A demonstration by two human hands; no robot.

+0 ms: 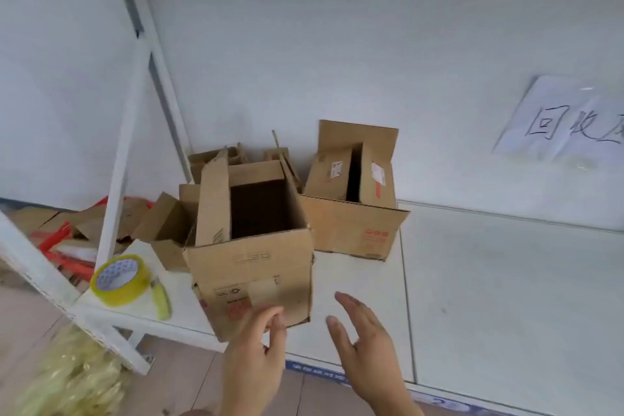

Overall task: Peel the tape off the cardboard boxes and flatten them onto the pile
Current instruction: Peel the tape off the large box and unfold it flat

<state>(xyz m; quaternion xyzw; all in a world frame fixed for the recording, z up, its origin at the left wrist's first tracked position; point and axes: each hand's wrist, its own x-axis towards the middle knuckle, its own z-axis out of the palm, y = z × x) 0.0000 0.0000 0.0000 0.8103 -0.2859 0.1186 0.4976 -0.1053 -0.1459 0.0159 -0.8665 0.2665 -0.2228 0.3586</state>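
Both hands are spread and hold nothing: left hand (258, 353) at 6 o'clock just before the open cardboard box (251, 267), right hand (366, 343) at 5 o'clock. Second open box (351, 230) stands at 1 o'clock; yellow tape roll (120, 279) at 9 o'clock on the white tabletop (489, 297).

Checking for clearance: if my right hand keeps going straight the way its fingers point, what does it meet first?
Probably the near box's right front corner, though the right hand may pass beside it; depth is unclear.

We saw a matt brown open-topped corrugated cardboard box (250, 267) and a glossy yellowish plastic tape roll (121, 280) on a smooth white tabletop (489, 297).
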